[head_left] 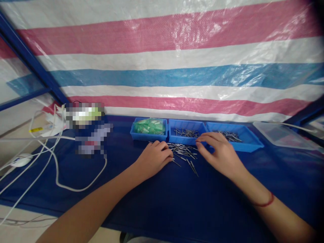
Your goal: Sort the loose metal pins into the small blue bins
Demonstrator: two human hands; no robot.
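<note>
A loose pile of metal pop rivets lies on the dark blue table in front of three blue bins. At the pile's left side, my left hand rests with its fingers curled down and closed; one rivet shows beside its fingertips, and what is under them is hidden. My right hand is over the front rim of the middle bin, thumb and forefinger tips close together in a pinch. Anything between them is too small to make out. More rivets lie in the middle bin and in the right bin.
The left bin holds green plastic packets. A translucent lid lies at the right. White cables and a white mouse are at the left, near blurred-out items. A striped plastic sheet hangs behind.
</note>
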